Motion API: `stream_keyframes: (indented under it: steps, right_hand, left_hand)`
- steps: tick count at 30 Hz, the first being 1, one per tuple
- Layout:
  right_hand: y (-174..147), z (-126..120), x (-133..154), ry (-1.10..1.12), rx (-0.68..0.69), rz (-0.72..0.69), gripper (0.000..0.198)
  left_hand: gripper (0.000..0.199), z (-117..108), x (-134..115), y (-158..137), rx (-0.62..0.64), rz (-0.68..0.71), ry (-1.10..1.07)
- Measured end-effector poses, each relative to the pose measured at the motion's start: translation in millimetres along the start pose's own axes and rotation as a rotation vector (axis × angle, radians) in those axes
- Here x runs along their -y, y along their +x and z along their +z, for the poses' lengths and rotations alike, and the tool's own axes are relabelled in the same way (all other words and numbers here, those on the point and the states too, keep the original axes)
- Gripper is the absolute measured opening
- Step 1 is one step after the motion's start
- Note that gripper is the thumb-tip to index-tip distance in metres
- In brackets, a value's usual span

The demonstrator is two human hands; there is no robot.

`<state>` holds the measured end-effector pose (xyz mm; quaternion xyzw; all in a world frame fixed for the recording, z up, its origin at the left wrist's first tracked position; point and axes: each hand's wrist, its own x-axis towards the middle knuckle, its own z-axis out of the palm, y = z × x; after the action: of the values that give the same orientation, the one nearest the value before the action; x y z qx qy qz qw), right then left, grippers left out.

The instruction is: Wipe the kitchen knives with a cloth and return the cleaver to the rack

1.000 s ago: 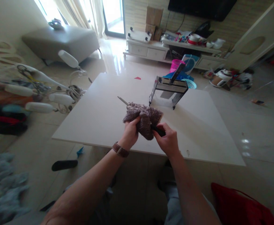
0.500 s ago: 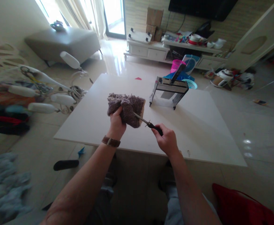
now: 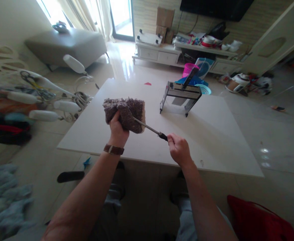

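Observation:
A bunched, fluffy grey-brown cloth (image 3: 134, 110) is gripped in my left hand (image 3: 118, 132), thumb on top, just above the white table (image 3: 212, 134). A fold of it wraps the far end of a thin-bladed knife (image 3: 149, 128). The knife's tip is hidden in that fold. Its short guard and part of the black handle show. My right hand (image 3: 179, 149) is closed around this handle, over the table's near side. Behind the hands, a metal frame device (image 3: 183, 87) with a black handle stands on the table.
A small red piece (image 3: 148, 83) lies near the table's far edge. White lamp arms (image 3: 66, 106) reach close to its left side. A red bag (image 3: 257, 219) sits on the floor at lower right. Beyond the table are a pink basket (image 3: 190, 69) and a white cabinet (image 3: 168, 57).
My left hand and the cloth have moved left and slightly up. The right hand has shifted slightly right, and more of the knife's blade shows out of the cloth.

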<state>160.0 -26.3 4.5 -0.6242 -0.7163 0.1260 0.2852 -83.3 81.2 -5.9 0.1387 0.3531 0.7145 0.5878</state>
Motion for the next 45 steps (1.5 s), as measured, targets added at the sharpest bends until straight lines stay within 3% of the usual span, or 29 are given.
stream_keyframes:
  steps: [7, 13, 20, 29, 45]
  right_hand:
    - [-2, 0, 4, 0.055, 0.018, 0.065, 0.02]
    - [-4, 1, -2, 0.032, -0.046, -0.028, 0.017]
    - [-2, 5, 1, 0.069, -0.071, -0.077, 0.03]
    - [-1, 4, 3, 0.208, -0.157, 0.003, 0.019]
    - [0, -4, 0, 0.021, -0.071, 0.02, 0.025]
  left_hand:
    - [0.019, 3, -1, -4, -0.013, 0.027, -0.013]
    - [0.025, 10, 3, -13, 0.024, -0.011, -0.018]
    - [0.035, 21, 27, -34, 0.095, -0.093, 0.023]
    - [0.047, 33, 58, -69, 0.204, -0.217, 0.146]
    - [0.037, 23, 38, -34, 0.039, -0.065, 0.026]
